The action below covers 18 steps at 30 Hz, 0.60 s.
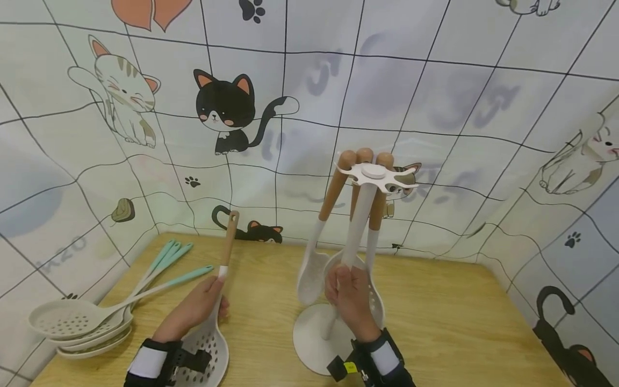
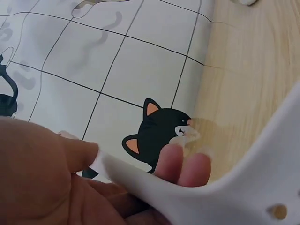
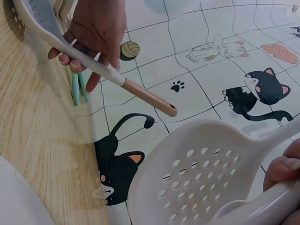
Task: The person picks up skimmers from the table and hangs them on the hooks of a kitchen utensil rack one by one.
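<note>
My left hand (image 1: 195, 303) holds a white skimmer (image 1: 220, 352) by its neck, with the perforated head toward me and the wooden handle (image 1: 229, 239) pointing away. In the left wrist view, the thumb and fingers curl round its white shaft (image 2: 124, 176). My right hand (image 1: 353, 298) grips the pole (image 1: 361, 226) of a white utensil stand with a round base (image 1: 309, 338). From the stand's hooked top (image 1: 374, 172) hang three wooden-handled utensils, among them a solid-headed one (image 1: 311, 277) and a perforated skimmer (image 3: 197, 164); the third head is mostly hidden.
At the left of the wooden table (image 1: 450, 317) lies a pile of white skimmers (image 1: 72, 317) with teal handles (image 1: 191, 275). A cat-printed tiled sheet (image 1: 309, 97) rises behind the table and along both sides.
</note>
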### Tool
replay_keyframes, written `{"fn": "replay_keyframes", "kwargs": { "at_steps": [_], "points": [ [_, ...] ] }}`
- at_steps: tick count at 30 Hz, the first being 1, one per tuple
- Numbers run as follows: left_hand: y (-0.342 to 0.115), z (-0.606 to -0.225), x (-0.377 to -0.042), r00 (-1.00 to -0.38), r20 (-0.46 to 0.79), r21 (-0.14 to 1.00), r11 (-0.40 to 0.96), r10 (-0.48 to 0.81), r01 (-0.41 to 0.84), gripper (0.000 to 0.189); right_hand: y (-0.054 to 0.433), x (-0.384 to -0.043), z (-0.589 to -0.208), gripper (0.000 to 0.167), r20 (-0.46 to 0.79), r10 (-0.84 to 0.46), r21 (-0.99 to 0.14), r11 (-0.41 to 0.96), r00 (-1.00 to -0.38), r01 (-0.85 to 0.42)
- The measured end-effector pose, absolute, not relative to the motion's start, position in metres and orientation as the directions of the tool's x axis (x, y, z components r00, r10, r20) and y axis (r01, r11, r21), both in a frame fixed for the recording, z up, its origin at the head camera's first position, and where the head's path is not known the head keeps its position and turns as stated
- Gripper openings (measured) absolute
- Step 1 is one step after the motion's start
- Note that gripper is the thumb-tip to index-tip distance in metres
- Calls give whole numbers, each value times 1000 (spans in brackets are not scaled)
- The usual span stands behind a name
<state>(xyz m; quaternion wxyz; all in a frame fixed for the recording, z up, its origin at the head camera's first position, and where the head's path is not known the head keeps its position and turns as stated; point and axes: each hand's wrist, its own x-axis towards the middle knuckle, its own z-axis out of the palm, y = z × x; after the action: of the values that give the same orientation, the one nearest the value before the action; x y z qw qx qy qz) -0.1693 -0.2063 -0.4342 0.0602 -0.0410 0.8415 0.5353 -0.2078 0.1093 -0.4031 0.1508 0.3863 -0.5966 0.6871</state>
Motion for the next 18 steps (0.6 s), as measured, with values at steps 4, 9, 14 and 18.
{"fn": "replay_keyframes", "kwargs": {
  "at_steps": [4, 9, 14, 18],
  "points": [
    [-210, -431, -167, -989, -139, 906, 411, 57, -104, 32, 108, -208, -403, 60, 709, -253, -705, -237, -658, -669],
    [-216, -426, -166, -988, -108, 896, 441, 106, -51, 31, 108, -208, -403, 60, 705, -251, -709, -229, -663, -667],
    [-217, -418, -164, -991, -94, 878, 477, 99, -35, 32, 108, -208, -404, 59, 702, -247, -712, -223, -668, -666],
    [-216, -413, -161, -990, -79, 885, 465, 118, -15, 39, 108, -208, -404, 58, 702, -248, -711, -219, -667, -668]
  ]
}}
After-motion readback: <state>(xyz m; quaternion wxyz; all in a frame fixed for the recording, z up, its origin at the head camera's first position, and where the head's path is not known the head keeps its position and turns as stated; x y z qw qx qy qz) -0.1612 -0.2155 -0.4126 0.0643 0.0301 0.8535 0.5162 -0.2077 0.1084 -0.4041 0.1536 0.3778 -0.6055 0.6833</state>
